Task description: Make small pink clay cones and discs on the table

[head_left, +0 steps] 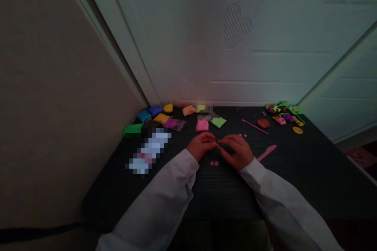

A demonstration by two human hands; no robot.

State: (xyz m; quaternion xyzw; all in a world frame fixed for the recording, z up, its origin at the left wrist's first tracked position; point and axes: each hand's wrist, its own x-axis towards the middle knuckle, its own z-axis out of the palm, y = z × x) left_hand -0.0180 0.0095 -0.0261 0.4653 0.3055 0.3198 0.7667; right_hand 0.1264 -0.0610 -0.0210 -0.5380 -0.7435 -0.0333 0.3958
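Note:
My left hand (202, 145) and my right hand (237, 151) meet fingertip to fingertip above a dark table (294, 176). Both are curled in a pinch around something tiny that I cannot make out. Two small pink clay discs (214, 163) lie on the table just below the hands. A pink plastic knife (266, 152) lies right beside my right hand. A pink clay packet (202, 125) and a green clay packet (218, 122) sit just beyond the hands. Both arms wear white sleeves.
Several coloured clay packets (160, 115) lie along the back left by the wall. A thin pink stick (255, 126) and a red clay lump (263, 123) lie back right, near small clay figures (284, 113). A blurred-out flat item (150, 150) lies left.

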